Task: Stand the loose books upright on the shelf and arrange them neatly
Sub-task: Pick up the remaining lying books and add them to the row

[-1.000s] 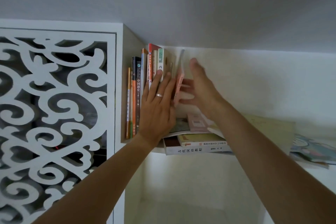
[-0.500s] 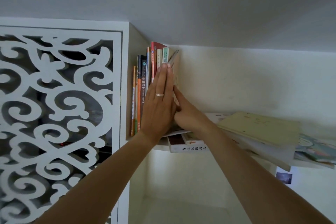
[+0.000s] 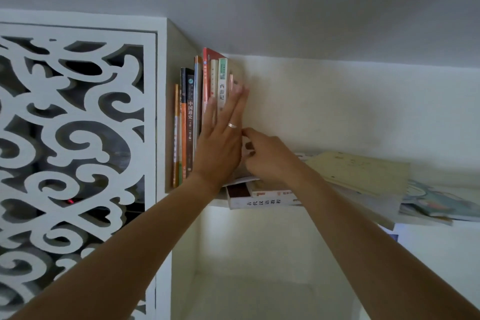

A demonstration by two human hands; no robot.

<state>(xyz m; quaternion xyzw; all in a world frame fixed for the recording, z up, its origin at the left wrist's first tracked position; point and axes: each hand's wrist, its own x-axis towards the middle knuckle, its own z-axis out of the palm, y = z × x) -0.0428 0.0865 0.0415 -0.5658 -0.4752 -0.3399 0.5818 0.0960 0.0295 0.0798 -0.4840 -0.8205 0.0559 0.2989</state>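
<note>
Two forearms reach up, and the left hand (image 3: 220,145) lies flat, fingers straight and together, pressed against the spines of the upright row (image 3: 205,117) to brace it. Right beside it the right hand (image 3: 270,156) has its fingers curled at the bottom edge of the thin pink book (image 3: 231,82) at the row's end, though whether it truly pinches that book or just nudges it, I cannot tell. Under both hands a flat stack (image 3: 262,199) pokes over the shelf (image 3: 428,223) edge, and further right a yellow book (image 3: 363,171) tops a sloping pile, with more loose ones lying flat beyond. The risk: that thin book has nothing on its right (only bare wall behind), so if the left hand lifts away too soon it could tip over onto the stack, and a knock to the overhanging stack could send it off the edge. Compared with half a second ago, the right hand has slid out from beneath the left palm, and the pink book stands straighter against the row.
</note>
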